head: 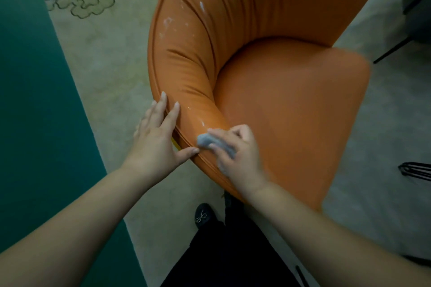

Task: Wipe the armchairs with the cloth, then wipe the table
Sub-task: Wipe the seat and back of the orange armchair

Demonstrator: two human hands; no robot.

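An orange armchair (279,91) with a curved backrest fills the middle of the view, seen from above. White smears and specks dot its backrest at the upper left and near the rim. My right hand (235,154) is shut on a small grey-blue cloth (210,142) and presses it on the near end of the backrest rim. My left hand (156,140) lies flat with fingers spread on the outer edge of the rim, thumb almost touching the cloth. No table top is in view.
A pale patterned rug (105,58) lies under the chair, with a green floor strip (35,100) on the left. Dark furniture with thin black legs (415,170) stands at the right edge. My black shoe (203,215) and dark trousers are below the chair.
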